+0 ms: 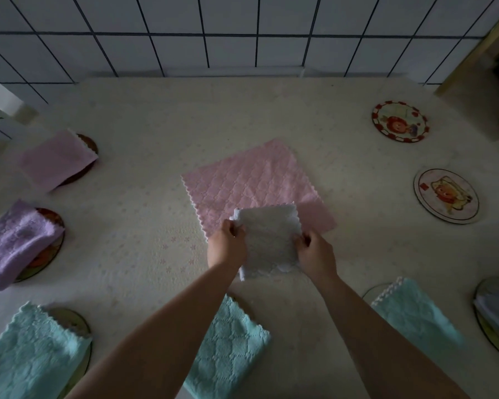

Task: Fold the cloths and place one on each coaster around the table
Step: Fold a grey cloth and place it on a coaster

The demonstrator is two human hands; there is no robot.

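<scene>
- I hold the folded white cloth [267,240] above the tabletop [144,116]: left hand [226,244] and right hand [314,254] fingers pinch its sides.
- Pink cloth [254,180] lies unfolded beneath.
- Two picture coasters [399,121] at right lack cloths; I judge the rest covered.

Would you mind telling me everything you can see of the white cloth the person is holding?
The white cloth is a small, fluffy, textured piece with scalloped edges, folded into a compact rectangle. It sits near the table's middle, its far edge overlapping the near corner of the unfolded pink cloth. The left hand pinches its left edge and the right hand its right edge, fingers curled round the fabric. Whether it rests on the table or is slightly lifted cannot be told.
</scene>
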